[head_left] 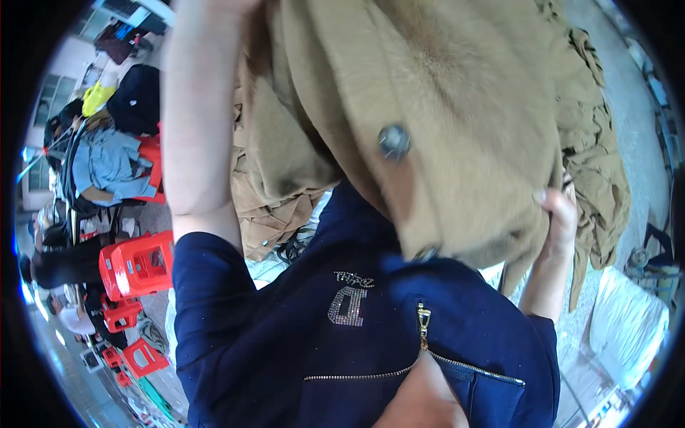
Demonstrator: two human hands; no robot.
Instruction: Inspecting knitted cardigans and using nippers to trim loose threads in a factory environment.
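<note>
A tan coat (471, 143) with dark round buttons hangs raised in front of my chest, slightly blurred. My right hand (561, 210) pinches its right edge, with the thumb on the near face and the other fingers mostly behind the cloth. At the top edge, my left hand (246, 4) is beside the upper left part of the coat; most of it is cut off and its fingers do not show. One button (394, 142) sits near the middle of the coat, and another button (428, 252) is close to its lower edge.
More tan garments (599, 178) lie heaped behind the coat, with folded tan cloth (275, 221) below my left arm. Red plastic stools (139, 265) stand at left, near a pile of blue-grey clothing (110, 164). A white wrapped bundle (628, 321) lies at lower right.
</note>
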